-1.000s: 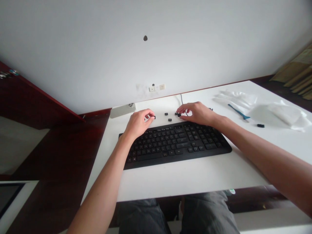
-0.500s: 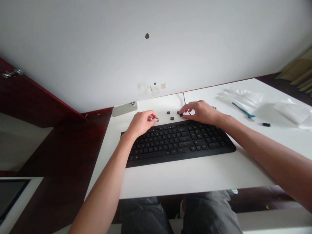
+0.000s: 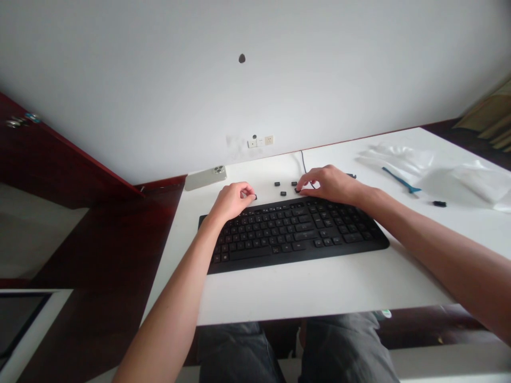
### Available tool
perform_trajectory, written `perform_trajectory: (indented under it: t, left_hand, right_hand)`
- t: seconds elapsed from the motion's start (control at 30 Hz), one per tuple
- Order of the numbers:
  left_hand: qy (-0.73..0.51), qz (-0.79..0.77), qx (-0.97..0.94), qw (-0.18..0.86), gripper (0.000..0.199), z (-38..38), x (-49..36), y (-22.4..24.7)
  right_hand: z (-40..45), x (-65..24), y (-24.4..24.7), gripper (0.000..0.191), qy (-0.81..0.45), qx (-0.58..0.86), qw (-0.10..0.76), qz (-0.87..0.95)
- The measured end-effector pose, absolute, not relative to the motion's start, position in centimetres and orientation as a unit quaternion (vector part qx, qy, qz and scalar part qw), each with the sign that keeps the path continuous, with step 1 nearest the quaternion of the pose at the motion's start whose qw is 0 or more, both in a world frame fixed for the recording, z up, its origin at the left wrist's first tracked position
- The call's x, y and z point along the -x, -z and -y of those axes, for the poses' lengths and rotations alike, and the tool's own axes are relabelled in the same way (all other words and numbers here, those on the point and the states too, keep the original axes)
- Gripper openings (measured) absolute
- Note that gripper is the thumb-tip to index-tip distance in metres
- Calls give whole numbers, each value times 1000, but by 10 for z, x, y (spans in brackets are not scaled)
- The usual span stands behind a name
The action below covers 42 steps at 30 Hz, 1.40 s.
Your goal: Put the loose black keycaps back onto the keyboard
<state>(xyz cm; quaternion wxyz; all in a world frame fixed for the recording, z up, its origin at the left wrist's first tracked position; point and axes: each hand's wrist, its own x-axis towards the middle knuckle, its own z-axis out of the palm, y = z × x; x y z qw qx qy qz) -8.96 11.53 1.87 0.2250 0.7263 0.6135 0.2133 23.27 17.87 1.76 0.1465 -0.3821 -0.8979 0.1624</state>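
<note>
Black keycaps (image 3: 282, 193), left hand (image 3: 231, 202) pinching one, right hand (image 3: 329, 184) pinching another, as before

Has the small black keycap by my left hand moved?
Yes. The small black keycap at the fingertips of the left hand has shifted toward the black keyboard, and now sits closer to its top edge.

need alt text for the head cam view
A bare left hand and right hand touch small black square keycaps on a white desk, just above a black computer keyboard. Farther right lie a blue pry tool and clear plastic sheeting; a pale smartphone sits at the far left.
</note>
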Motion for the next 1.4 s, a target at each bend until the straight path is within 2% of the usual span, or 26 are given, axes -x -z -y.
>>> perform_trajectory:
  t: [0.73, 1.13, 1.4]
  left_hand:
    - [-209, -628, -723, 199, 15, -117, 92, -17]
    - [-226, -621, -724, 196, 19, -117, 97, -19]
    - [-202, -587, -758, 200, 12, -117, 96, -17]
  right_hand:
    - [-183, -236, -14, 19, -200, 387, 159, 886]
    - [-183, -240, -17, 25, -204, 399, 160, 879]
    - [-186, -237, -10, 23, -244, 392, 174, 870]
